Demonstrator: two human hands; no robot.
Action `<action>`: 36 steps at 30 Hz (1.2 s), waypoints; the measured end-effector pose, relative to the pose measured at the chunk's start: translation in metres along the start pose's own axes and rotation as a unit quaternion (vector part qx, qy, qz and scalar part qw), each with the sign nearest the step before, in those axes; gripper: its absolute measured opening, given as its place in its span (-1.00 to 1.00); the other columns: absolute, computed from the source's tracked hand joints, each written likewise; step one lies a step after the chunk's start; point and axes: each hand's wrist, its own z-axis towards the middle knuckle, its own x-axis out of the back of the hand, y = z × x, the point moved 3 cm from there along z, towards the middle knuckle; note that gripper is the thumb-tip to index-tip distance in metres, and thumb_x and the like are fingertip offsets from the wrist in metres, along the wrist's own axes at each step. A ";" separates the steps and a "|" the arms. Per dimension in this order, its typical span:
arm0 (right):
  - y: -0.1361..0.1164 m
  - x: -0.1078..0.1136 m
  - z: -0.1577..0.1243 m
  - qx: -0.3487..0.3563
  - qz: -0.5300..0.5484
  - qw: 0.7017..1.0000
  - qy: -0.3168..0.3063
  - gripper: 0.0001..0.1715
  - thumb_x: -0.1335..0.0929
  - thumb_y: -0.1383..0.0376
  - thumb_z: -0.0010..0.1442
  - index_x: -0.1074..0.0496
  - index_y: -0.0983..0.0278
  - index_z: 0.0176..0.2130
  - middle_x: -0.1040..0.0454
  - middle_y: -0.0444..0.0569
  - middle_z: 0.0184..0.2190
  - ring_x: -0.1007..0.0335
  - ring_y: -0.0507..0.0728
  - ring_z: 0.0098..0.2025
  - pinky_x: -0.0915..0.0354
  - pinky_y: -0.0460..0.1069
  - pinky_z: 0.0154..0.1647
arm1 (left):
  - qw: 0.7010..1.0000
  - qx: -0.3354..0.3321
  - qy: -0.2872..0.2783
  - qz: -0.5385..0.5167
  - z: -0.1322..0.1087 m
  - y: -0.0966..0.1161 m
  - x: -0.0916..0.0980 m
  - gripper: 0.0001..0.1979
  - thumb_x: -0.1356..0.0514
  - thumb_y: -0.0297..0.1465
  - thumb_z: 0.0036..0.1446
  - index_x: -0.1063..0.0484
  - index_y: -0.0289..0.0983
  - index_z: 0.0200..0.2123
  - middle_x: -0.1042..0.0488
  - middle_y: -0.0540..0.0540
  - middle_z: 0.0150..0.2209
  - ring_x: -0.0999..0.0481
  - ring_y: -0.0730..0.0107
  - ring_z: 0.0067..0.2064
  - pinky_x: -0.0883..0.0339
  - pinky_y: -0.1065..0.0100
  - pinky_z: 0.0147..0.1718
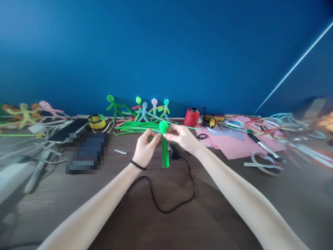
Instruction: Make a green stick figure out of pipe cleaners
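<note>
Brown desk against blue wall. Left hand (145, 147) and right hand (182, 137) are pinching a green pipe-cleaner figure (164, 146) between them, just under its round head, legs hanging down. Finished figures (145, 109) are standing far behind; black cable (166, 194) is lying near.

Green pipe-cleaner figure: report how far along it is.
Done: the green figure has a coiled head and strands hanging below it; finished figures stand by the wall. In hand: left hand and right hand pinch it just under the head. Left: no arms show yet; spare green stems lie behind.
</note>
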 end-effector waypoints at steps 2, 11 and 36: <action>0.000 0.000 0.000 -0.001 -0.003 1.000 0.002 -0.79 -0.34 0.23 -0.06 -0.28 0.35 -0.49 -0.29 -0.15 -0.58 -0.23 -0.02 -0.52 -0.17 -0.08 -0.48 | 1.000 0.003 0.003 -0.004 0.000 0.000 0.000 -0.77 -0.14 -0.31 -0.06 -0.16 -0.27 -0.62 -0.32 0.07 -0.64 -0.34 0.51 -0.55 -0.25 0.45 -0.53; 0.001 0.000 0.000 -0.001 -0.018 1.000 0.005 -0.77 -0.32 0.21 -0.02 -0.33 0.36 -0.44 -0.36 -0.10 -0.54 -0.30 0.01 -0.48 -0.22 -0.06 -0.42 | 0.997 0.040 -0.038 -0.055 0.003 -0.009 -0.002 -0.79 -0.14 -0.27 -0.06 -0.22 -0.28 -0.55 -0.32 0.07 -0.59 -0.36 0.51 -0.52 -0.27 0.46 -0.53; 0.007 0.000 0.000 -0.046 0.042 0.997 -0.033 -0.76 -0.37 0.22 -0.06 -0.28 0.34 -0.50 -0.36 -0.16 -0.64 -0.32 -0.01 -0.62 -0.28 -0.09 -0.59 | 0.997 0.000 -0.072 0.037 0.007 -0.007 0.002 -0.82 -0.17 -0.29 -0.09 -0.30 -0.30 -0.51 -0.34 0.05 -0.62 -0.33 0.51 -0.56 -0.25 0.45 -0.54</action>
